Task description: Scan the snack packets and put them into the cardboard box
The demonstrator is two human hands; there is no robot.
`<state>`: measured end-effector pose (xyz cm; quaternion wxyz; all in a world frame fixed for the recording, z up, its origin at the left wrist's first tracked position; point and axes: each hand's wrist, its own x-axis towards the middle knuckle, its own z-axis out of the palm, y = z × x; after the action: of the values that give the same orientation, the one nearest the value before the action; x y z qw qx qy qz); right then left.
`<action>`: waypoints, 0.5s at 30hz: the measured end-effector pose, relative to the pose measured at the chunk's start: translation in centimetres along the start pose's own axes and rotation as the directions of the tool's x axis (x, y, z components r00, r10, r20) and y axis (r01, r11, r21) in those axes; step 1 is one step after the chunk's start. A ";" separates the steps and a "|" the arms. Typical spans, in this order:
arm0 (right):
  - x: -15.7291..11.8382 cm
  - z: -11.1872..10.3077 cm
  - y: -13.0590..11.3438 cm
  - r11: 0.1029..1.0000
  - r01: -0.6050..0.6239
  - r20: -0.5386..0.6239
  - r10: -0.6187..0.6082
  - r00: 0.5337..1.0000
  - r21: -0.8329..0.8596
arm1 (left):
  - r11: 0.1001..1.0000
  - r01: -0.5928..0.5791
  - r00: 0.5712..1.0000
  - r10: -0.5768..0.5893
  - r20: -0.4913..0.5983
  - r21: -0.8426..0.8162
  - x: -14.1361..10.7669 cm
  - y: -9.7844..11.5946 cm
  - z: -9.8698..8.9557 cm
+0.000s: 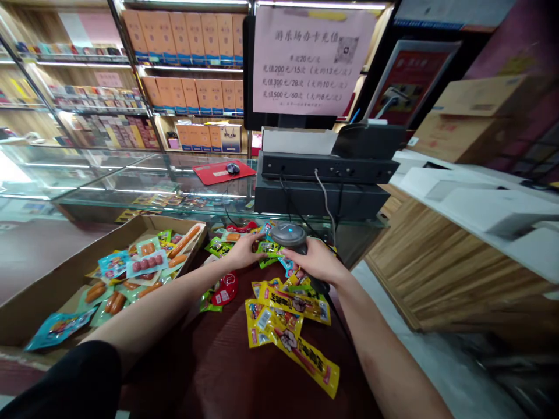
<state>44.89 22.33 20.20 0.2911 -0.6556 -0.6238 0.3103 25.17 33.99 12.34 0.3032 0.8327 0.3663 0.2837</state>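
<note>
My right hand (322,260) is wrapped around the handle of a dark grey barcode scanner (287,234) with a small blue light on its top. To its left, my left hand (241,251) reaches over a heap of snack packets, thumb and fingers apart beside a green packet (271,250). Whether the fingertips touch that packet I cannot tell. Yellow snack packets (299,302) lie overlapping on the dark red tabletop (209,366), nearer to me. A round red packet (225,289) rests on green ones below my left wrist.
On the left stands an open cardboard box (144,224) of wrapped sausages and other snacks. Behind the heap are a glass display counter (109,186), a black cash register unit (323,195) with hanging cables, and a red mouse pad (212,173). A wood-panelled cabinet (419,256) stands right.
</note>
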 end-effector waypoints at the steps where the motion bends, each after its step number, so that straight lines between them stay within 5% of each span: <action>1: 0.0 0.1 0.1 1.000 -0.003 0.002 0.003 1.000 -0.002 | 0.999 0.021 1.000 -0.021 0.007 0.027 -0.1 0.0 0.1; 9: -0.1 0.2 0.2 0.999 0.035 0.010 -0.035 0.999 0.002 | 0.987 0.059 0.997 -0.065 0.039 0.147 -0.5 -0.8 0.9; 15: -0.3 0.3 -0.3 0.999 0.034 0.012 -0.034 0.999 -0.001 | 0.994 0.061 0.997 -0.065 0.038 0.090 -0.6 -0.7 -0.1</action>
<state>44.44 22.07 20.22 0.2925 -0.6432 -0.6367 0.3088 24.49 33.93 11.74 0.2821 0.8391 0.3983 0.2402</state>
